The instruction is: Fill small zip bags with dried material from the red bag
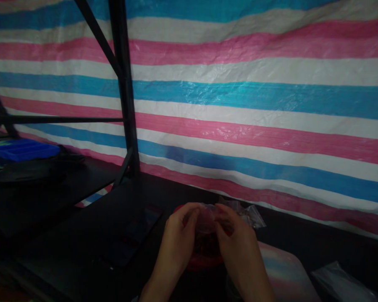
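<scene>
Between my two hands is a small clear plastic bag (207, 218), pinched at its sides. My left hand (181, 230) grips its left edge between thumb and fingers. On the other edge, my right hand (234, 235) has a similar pinch. Directly beneath the bag stands a red bowl (204, 263), partly covered by my hands. Small dark pieces (206, 243) lie inside it, too dim to name. Just behind my right hand are several small clear bags (252, 216) with something in them.
A translucent lid or box (286, 272) lies right of my right arm, with flat clear bags (343, 281) farther right. A dark phone-like slab (135, 235) rests at left. Beyond the black frame post (122, 84) sits a blue tray (23, 149). Striped sheeting (255, 96) hangs behind.
</scene>
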The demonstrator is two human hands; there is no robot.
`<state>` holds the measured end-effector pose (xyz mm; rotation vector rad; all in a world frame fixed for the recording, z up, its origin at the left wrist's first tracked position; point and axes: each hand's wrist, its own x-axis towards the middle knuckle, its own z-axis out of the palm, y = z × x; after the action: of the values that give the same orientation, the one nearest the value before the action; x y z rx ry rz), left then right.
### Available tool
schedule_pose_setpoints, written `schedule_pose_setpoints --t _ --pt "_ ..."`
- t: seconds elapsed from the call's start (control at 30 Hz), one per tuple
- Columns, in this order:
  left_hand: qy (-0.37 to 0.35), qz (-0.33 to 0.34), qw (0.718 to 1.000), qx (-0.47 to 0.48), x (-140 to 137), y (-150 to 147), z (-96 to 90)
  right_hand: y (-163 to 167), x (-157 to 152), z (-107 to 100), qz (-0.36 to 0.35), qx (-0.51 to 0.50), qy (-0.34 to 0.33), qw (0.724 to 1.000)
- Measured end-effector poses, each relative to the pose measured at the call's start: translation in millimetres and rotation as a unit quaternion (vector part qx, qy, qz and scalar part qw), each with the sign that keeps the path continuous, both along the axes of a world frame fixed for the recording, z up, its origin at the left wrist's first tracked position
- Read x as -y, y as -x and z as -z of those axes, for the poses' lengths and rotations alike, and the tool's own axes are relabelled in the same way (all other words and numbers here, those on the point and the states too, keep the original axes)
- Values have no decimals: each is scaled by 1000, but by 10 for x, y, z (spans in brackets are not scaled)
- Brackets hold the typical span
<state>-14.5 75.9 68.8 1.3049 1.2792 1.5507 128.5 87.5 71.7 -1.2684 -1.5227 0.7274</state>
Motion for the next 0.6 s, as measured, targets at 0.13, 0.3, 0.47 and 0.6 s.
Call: schedule_pose_setpoints --t 0.13,0.3,0.47,0.6 --pt "3 -3 1000 -2 -8 -13 12 23 7 49 -13 3 -3 1000" --pt "14 -34 999 -23 69 -54 -70 2 114 -118 -11 11 -12 1000" --pt "-15 -55 994 -98 138 -76 -181 -25 194 -294 -81 -73 19 994" --pt "-33 -104 982 -156 118 -102 -191 -52 142 -296 -66 -123 27 990"
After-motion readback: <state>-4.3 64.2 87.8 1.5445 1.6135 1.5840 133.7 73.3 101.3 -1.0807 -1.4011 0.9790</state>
